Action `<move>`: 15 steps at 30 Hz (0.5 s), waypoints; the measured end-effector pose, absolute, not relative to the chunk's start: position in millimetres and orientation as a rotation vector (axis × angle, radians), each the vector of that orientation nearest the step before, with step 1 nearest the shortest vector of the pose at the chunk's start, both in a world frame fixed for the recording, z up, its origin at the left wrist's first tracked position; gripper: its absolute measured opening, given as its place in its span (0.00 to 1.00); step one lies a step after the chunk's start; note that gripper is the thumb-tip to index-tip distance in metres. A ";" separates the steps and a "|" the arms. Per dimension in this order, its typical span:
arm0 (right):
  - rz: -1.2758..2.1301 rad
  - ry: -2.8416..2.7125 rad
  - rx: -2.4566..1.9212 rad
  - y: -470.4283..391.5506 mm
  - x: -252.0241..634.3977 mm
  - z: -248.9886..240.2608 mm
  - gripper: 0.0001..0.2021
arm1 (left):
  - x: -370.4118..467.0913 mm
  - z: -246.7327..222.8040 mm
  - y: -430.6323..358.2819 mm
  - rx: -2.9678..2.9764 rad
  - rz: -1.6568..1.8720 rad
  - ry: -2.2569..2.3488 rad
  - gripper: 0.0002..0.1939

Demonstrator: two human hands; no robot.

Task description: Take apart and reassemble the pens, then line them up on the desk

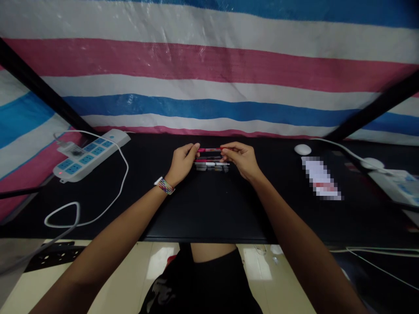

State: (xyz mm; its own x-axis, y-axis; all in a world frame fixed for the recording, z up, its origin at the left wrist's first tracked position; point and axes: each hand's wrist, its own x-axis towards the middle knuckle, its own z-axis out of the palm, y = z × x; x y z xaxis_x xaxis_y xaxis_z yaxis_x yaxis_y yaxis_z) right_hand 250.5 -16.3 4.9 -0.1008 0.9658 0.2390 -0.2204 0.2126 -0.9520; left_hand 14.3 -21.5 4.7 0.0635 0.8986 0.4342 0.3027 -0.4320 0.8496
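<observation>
On the black tabletop [209,209], toward twelve o'clock, I see the left hand [180,165] and right hand [245,161], by a row of pens [211,164], pinching a pink-red pen's [211,150] ends; a slipping fingertip could drop it, scattering the row.

Multicoloured patterned wristband [166,186] with a white piece [158,180]; black bottoms [212,288], pale print.

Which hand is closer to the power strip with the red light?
Left: the left hand is right of the power strip, and the right hand farther right, at the far end of the pens.
</observation>
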 end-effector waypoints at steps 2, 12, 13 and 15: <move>1.216 -1.245 -0.827 -16.8 250.7 5.3 0.16 | 14.1 4.8 -21.0 1.771 1.350 1.213 0.28; 1.307 -1.150 -0.822 -18.5 250.3 7.6 0.18 | 13.4 10.7 -21.3 1.842 1.406 1.204 0.23; 1.297 -1.156 -0.826 -18.5 249.9 7.4 0.18 | 13.1 10.0 -21.2 1.827 1.379 1.224 0.28; 1.285 -1.165 -0.841 -18.4 249.3 7.0 0.18 | 13.0 8.8 -20.9 1.767 1.346 1.253 0.33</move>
State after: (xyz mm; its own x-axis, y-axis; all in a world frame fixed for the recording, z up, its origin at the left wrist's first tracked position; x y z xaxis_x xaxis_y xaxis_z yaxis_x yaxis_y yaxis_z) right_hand 249.3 -18.4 7.0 -0.0921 0.9804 0.1741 -0.2691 0.1439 -0.9523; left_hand 13.0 -20.9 8.8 0.0484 0.9173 0.3953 0.3293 -0.3883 0.8607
